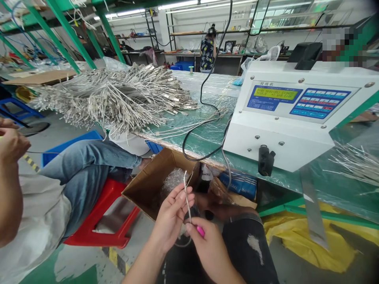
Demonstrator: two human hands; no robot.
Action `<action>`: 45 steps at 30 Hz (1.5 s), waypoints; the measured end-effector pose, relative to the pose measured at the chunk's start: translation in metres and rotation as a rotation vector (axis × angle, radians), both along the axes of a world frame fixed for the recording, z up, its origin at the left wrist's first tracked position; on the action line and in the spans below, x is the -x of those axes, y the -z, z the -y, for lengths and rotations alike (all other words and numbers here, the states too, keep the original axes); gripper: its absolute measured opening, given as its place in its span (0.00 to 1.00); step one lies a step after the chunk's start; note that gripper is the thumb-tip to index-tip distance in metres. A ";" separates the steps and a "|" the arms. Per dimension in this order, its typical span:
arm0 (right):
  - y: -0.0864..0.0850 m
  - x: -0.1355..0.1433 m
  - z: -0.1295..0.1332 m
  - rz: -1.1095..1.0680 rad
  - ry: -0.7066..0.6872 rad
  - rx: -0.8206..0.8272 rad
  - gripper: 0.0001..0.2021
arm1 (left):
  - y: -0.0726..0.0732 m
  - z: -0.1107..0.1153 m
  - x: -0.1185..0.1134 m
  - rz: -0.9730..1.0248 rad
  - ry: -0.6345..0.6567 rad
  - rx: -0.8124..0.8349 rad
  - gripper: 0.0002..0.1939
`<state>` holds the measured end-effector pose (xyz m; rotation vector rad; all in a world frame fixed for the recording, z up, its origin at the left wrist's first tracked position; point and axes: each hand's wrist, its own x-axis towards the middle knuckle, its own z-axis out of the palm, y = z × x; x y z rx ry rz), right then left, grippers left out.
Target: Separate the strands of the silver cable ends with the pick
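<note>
A thin grey cable [187, 202] runs upright between my hands above my lap, and its stripped, silvery end splits into strands at the top. The fingers of my left hand [170, 215] are closed on it below that end. Lower down, my right hand [207, 240] pinches the same cable between thumb and fingers. A small pink object [200, 231] sticks out of my right hand; the rest of it is hidden by the fingers. Beneath the hands the cable curves down in a loop.
An open cardboard box [139, 189] with clear plastic stands ahead. On the green bench [174, 134] lie a heap of cables [118, 94] and a white machine [278, 130] with a black nozzle. Black cords hang there. A co-worker [38, 205] sits left on a red stool [100, 225].
</note>
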<state>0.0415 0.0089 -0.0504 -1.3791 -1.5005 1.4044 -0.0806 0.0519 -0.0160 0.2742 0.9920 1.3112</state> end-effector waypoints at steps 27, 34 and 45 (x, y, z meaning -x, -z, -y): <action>-0.064 -0.036 -0.069 0.494 0.047 -0.505 0.20 | -0.004 0.013 -0.008 0.003 0.025 -0.014 0.17; -0.062 -0.038 -0.072 0.468 0.062 -0.549 0.19 | -0.006 0.018 -0.011 0.017 0.011 -0.014 0.15; -0.061 -0.045 -0.067 -0.175 0.341 -0.190 0.11 | -0.005 0.017 -0.015 0.077 -0.018 0.026 0.14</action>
